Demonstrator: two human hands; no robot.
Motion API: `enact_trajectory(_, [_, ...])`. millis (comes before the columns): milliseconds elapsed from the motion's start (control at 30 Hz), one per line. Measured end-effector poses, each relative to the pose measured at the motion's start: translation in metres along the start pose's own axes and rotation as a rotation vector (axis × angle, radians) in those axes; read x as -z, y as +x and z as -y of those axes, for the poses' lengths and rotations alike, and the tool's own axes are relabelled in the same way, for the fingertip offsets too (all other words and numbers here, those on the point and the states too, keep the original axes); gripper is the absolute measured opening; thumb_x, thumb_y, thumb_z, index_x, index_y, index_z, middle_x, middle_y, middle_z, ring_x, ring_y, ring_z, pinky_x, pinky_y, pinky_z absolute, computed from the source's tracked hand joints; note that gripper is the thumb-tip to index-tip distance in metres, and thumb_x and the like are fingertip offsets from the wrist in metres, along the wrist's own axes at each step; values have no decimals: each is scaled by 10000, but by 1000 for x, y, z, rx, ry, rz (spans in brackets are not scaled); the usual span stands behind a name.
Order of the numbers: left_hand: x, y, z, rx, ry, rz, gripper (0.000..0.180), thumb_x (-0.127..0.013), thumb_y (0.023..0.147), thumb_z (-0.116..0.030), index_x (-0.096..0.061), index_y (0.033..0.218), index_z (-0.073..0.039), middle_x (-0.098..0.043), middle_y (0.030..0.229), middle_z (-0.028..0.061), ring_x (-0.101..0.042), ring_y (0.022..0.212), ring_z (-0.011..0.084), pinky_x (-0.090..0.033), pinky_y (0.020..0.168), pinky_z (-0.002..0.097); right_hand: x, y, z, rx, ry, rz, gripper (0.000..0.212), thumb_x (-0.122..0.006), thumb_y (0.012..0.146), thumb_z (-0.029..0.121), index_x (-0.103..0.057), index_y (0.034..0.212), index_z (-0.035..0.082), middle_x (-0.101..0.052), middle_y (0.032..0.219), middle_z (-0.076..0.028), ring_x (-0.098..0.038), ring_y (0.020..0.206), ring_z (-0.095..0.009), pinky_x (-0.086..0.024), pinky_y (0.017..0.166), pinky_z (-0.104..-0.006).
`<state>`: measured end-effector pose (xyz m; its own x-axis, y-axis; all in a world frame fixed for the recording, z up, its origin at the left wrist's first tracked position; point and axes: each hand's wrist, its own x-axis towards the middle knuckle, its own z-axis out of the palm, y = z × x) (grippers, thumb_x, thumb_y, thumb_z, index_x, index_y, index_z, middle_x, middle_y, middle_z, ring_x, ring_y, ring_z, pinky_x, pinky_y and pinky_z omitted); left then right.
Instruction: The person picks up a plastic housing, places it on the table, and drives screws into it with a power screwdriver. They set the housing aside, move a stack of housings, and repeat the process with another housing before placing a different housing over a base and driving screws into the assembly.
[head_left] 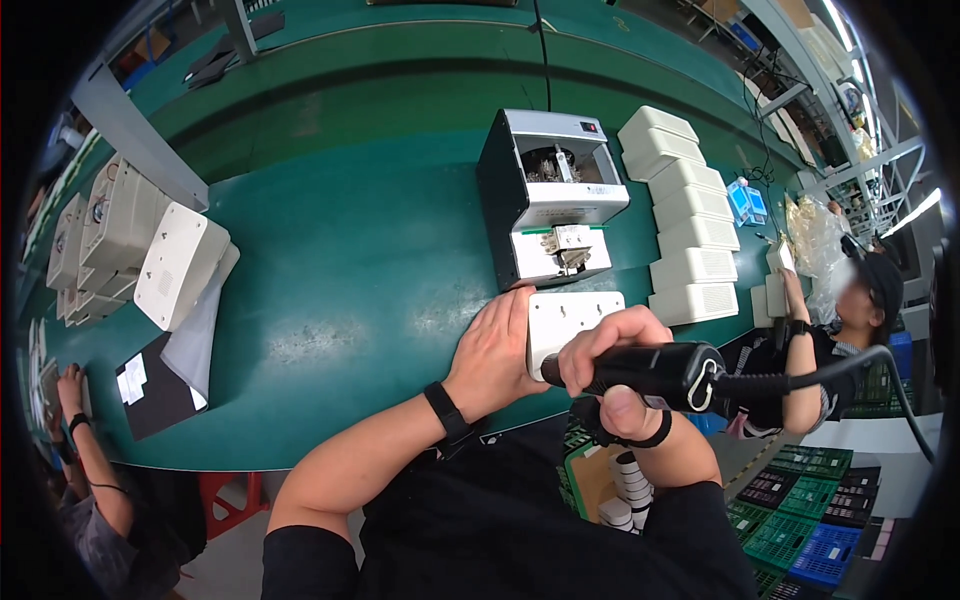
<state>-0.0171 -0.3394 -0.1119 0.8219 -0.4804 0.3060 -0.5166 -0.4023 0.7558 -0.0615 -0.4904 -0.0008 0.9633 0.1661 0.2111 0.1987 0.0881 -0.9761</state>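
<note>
A green table [310, 250] spreads beneath everything, and a person in a dark cap [878, 290] sits at three o'clock from the white box being worked on. A black-and-silver machine [572, 197] stands at twelve o'clock, just beyond that box. A pile of pale casings [110, 225] sits between nine and ten o'clock, well apart from it, while a column of white casings [692, 212] runs away from the worker between one and two o'clock. The white box [573, 312] itself lies on the table near its close edge, in front of the worker. A black powered screwdriver [655, 372] extends over it from four o'clock, its cable trailing right (whether its tip touches the box cannot be told). The right hand [612, 342] has its fingers wrapped around the screwdriver's barrel, thumb on the near side. The left hand [497, 345] lies at the box's nine o'clock side, fingers close together along the edge; whether they pinch it cannot be told. Small dark holes [563, 312] mark the box's upper face.
</note>
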Motion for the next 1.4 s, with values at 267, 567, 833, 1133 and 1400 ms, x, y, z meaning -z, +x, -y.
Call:
enact_trajectory(267, [34, -20, -1, 139, 81, 64, 1076, -938, 564, -257, -337, 1397, 64, -522, 1281, 228, -540, 1200, 381, -445, 1039, 434, 32, 64, 29, 420, 85, -177, 394, -604, 958, 400, -462, 1048, 44, -534, 693, -71, -525, 531, -185, -461, 535, -345])
enact_trajectory(567, [50, -39, 4, 177, 203, -38, 1052, -933, 584, -258, -339, 1390, 65, -525, 1265, 238, -540, 1194, 387, -444, 1032, 438, 41, 96, 23, 238, -60, -325, 314, -540, 987, 340, -474, 1086, 49, -529, 683, -79, -495, 502, -176, -451, 517, -345])
enact_trajectory(833, [49, -40, 9, 171, 219, -37, 1091, -940, 572, -267, -329, 1415, 60, -487, 1339, 244, -507, 1257, 395, -435, 1061, 443, 25, 20, 34, 261, 50, -151, 427, -610, 949, 413, -441, 1061, 37, -530, 693, -77, -512, 520, -164, -466, 543, -334])
enact_trajectory(1133, [47, -40, 9, 182, 188, -7, 1123, -950, 556, -265, -317, 1429, 51, -470, 1369, 241, -494, 1282, 400, -434, 1071, 449, 25, 8, 17, 214, 23, -159, 487, -653, 920, 456, -429, 1044, 42, -531, 699, -75, -522, 539, -162, -464, 545, -332])
enact_trajectory(1400, [47, -39, 8, 211, 204, -36, 1095, -950, 559, -272, -338, 1411, 43, -495, 1328, 226, -516, 1248, 398, -451, 1038, 447, 22, 4, -10, 143, 11, -189, 529, -711, 879, 481, -426, 1011, 56, -531, 695, -66, -524, 539, -157, -462, 529, -322])
